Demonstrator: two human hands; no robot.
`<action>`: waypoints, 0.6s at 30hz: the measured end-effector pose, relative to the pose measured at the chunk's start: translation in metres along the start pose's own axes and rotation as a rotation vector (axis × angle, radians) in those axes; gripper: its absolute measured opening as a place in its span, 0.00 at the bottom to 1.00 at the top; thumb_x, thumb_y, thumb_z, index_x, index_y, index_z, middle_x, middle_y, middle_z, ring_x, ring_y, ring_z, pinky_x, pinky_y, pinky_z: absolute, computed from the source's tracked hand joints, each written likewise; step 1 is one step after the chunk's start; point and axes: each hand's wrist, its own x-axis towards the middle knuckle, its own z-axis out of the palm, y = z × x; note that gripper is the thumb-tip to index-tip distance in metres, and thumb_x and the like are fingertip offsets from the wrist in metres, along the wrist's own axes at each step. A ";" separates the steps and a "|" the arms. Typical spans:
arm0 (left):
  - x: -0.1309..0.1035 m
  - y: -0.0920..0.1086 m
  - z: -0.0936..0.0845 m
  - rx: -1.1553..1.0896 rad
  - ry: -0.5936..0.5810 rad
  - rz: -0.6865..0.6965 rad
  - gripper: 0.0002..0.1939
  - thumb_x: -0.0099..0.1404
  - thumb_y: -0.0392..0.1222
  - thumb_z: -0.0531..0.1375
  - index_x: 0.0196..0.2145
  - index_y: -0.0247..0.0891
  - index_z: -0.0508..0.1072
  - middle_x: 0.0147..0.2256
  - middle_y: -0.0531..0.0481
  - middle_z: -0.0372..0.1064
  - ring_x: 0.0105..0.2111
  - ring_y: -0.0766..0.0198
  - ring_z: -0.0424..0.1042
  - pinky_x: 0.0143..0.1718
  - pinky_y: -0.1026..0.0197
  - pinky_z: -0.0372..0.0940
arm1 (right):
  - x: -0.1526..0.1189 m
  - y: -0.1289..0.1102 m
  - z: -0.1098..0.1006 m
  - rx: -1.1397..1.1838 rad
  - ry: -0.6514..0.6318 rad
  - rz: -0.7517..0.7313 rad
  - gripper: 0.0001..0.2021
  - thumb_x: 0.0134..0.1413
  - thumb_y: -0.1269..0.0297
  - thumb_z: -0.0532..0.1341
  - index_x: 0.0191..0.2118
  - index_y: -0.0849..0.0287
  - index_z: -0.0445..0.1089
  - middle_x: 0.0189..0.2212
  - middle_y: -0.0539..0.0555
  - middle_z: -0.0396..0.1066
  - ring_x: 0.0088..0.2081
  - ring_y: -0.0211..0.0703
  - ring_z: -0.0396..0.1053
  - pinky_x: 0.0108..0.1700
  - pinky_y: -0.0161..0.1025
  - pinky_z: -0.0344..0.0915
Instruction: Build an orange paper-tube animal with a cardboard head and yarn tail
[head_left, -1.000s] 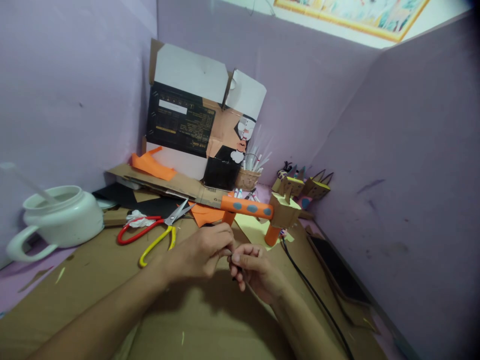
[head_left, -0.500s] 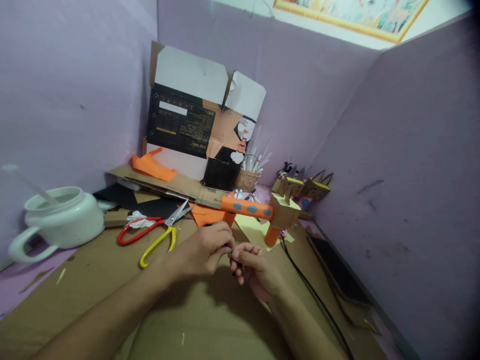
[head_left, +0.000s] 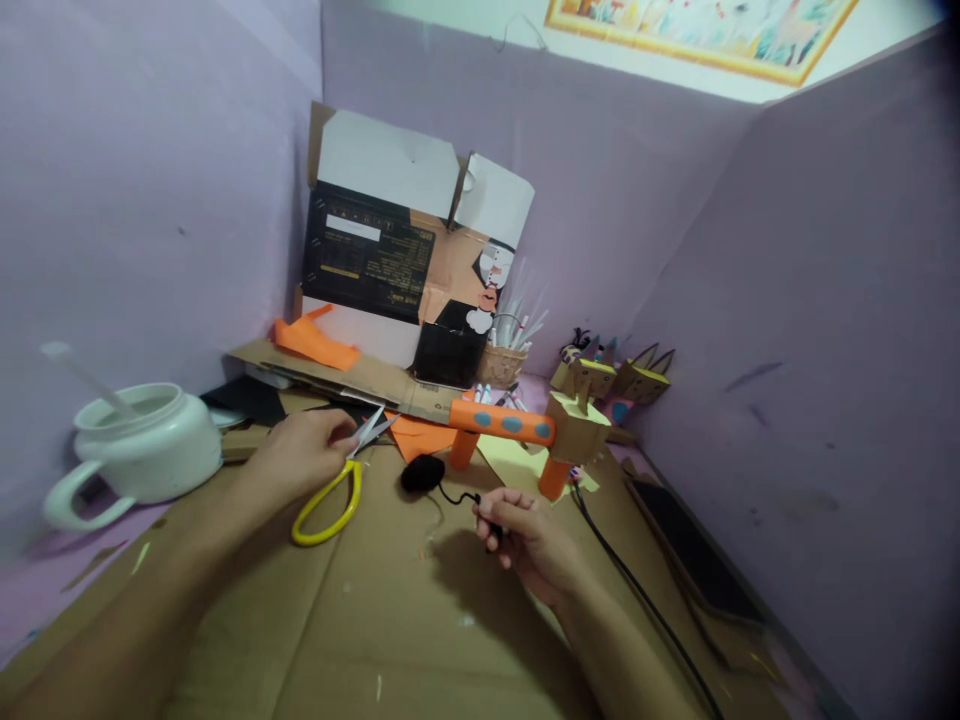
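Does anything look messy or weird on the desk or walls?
A little: dark smudges mark the purple wall on the right, so it looks dirty, and the scissors at the left hand have their blades apart. I can't see any spill.

Around the yellow-framed picture (head_left: 705, 38), a pale strip of wall (head_left: 480, 28) catches bright light, while below it stands a lavender back wall (head_left: 592, 190), far to its left a similar side wall (head_left: 165, 180), to its lower right a dimmer, scuffed wall (head_left: 817, 290), and well beneath it a pinkish tabletop (head_left: 37, 600).
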 end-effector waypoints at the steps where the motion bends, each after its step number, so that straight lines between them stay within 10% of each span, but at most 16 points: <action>1: 0.001 -0.008 -0.001 0.071 -0.015 -0.069 0.11 0.56 0.43 0.53 0.33 0.38 0.73 0.31 0.45 0.73 0.32 0.55 0.70 0.29 0.60 0.58 | 0.000 0.000 0.000 -0.007 0.001 -0.002 0.10 0.29 0.64 0.68 0.19 0.64 0.68 0.13 0.48 0.67 0.14 0.29 0.59 0.11 0.24 0.51; 6: 0.000 -0.031 0.000 0.256 -0.094 -0.235 0.14 0.55 0.46 0.52 0.33 0.39 0.73 0.34 0.40 0.73 0.33 0.49 0.70 0.24 0.60 0.54 | -0.001 -0.001 -0.001 -0.027 0.002 -0.006 0.12 0.29 0.62 0.69 0.19 0.64 0.68 0.14 0.49 0.67 0.15 0.29 0.59 0.11 0.24 0.52; 18: -0.012 -0.003 0.011 0.351 -0.208 -0.241 0.20 0.49 0.41 0.55 0.43 0.37 0.67 0.36 0.38 0.72 0.36 0.45 0.71 0.29 0.56 0.60 | -0.001 -0.006 -0.003 -0.018 -0.003 -0.031 0.13 0.29 0.60 0.70 0.20 0.63 0.69 0.14 0.48 0.67 0.15 0.29 0.59 0.11 0.24 0.52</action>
